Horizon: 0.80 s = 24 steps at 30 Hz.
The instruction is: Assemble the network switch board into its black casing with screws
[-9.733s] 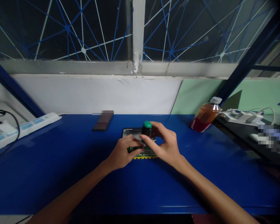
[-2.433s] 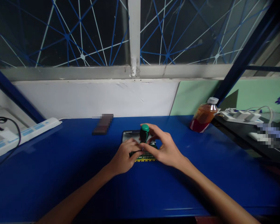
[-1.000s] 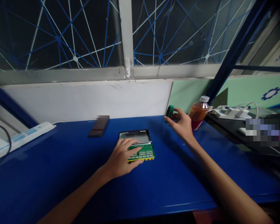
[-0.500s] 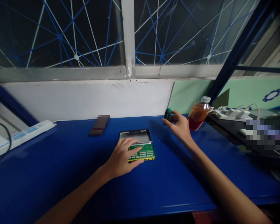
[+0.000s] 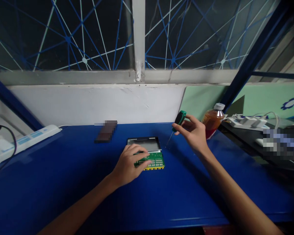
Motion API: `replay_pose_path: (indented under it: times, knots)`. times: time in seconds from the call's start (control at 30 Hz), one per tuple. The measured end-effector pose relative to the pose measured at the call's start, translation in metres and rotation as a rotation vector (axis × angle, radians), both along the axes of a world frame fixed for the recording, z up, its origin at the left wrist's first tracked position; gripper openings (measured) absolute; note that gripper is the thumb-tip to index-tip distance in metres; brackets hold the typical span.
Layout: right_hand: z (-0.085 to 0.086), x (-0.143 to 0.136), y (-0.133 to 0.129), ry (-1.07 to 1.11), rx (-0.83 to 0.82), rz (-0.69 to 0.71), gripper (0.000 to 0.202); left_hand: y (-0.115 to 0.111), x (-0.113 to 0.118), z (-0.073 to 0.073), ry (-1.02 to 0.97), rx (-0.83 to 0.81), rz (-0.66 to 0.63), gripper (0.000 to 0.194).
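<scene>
A small device lies face down, its dark open case [image 5: 147, 143] at the back and a green circuit board [image 5: 153, 159] with a yellow front edge nearer me. My left hand [image 5: 132, 163] is closed over the board's left part, with fingers and thumb pressed on it and hiding that side. Right of the device, my right hand [image 5: 192, 132] grips a screwdriver [image 5: 180, 119] by its green and black handle. Its thin shaft slants down left, with the tip close to tiny bright specks [image 5: 165, 147] on the blue table [image 5: 147, 202].
A bottle of reddish-brown drink [image 5: 213, 120] stands just beyond my right hand. A dark flat object [image 5: 106, 131], partly blurred, lies behind left. White power strips sit at the left [image 5: 36, 138] and right [image 5: 248, 123]. A wall and windows rise behind the table.
The screwdriver has tilted, so its shaft now shows, pointing down left towards the specks. My left thumb and forefinger have drawn closer together over the board. The view has shifted slightly.
</scene>
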State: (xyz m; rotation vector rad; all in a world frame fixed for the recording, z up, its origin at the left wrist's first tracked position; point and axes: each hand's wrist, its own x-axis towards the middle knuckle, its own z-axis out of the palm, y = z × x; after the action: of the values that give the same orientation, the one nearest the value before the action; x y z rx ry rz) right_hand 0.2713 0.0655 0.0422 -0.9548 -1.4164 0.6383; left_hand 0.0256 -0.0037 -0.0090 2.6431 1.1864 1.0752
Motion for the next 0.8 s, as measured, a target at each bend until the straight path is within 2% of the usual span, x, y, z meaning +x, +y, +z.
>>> replay_pose_path:
  times: [0.1, 0.23, 0.43, 0.63, 0.8]
  knots:
    - [0.006, -0.014, -0.016, 0.064, 0.0, 0.108, 0.038, 0.001, 0.0, 0.001, -0.066, -0.038, 0.032, 0.012]
    - [0.008, -0.028, -0.031, 0.143, 0.018, 0.211, 0.041, 0.003, -0.001, 0.003, -0.167, -0.153, 0.029, 0.009]
    - [0.008, -0.037, -0.04, 0.124, -0.012, 0.264, 0.042, 0.001, -0.001, 0.009, -0.243, -0.274, -0.027, 0.012]
    - [0.007, -0.038, -0.043, 0.069, -0.009, 0.28, 0.04, -0.002, 0.002, 0.014, -0.245, -0.27, -0.046, 0.011]
    - [0.006, -0.039, -0.043, 0.125, -0.027, 0.335, 0.037, -0.002, 0.003, 0.014, -0.248, -0.312, -0.056, 0.01]
